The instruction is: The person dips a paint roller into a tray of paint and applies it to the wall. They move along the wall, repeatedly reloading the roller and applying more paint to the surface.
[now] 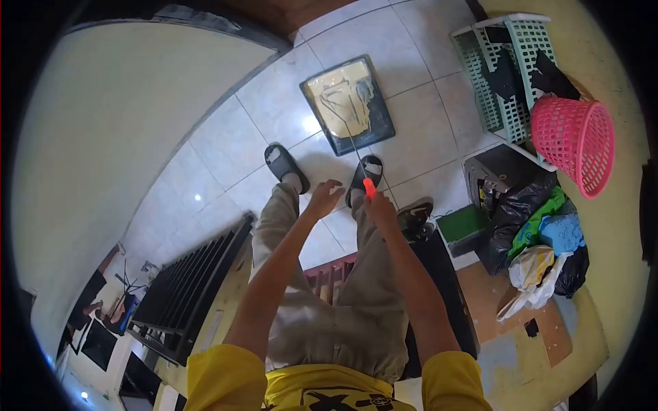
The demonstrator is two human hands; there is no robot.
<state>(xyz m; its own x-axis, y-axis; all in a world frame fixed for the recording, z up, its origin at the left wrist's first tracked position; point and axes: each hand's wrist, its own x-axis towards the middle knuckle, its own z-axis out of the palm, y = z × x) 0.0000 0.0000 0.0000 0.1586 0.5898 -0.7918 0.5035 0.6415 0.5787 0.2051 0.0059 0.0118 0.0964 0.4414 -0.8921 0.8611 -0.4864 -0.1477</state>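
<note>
My right hand [380, 207] is wrapped round the red handle [370, 188] of what looks like a paint roller. Its thin metal rod [356, 152] runs forward into a black tray [382, 127] on the floor. Cream paint [343, 85] coats much of the tray, with dark streaks showing through; the roller's far end is hard to make out against it. To the left of the handle, my left hand [325, 198] hangs over the floor with bent fingers, somewhat apart, holding nothing.
My slippered feet [284, 163] stand just behind the tray on white floor tiles [274, 103]. On the right are a green plastic rack [510, 61], a pink basket [572, 137], a green-topped box [462, 222] and several plastic bags [528, 219]. A black slatted rack [199, 281] stands left.
</note>
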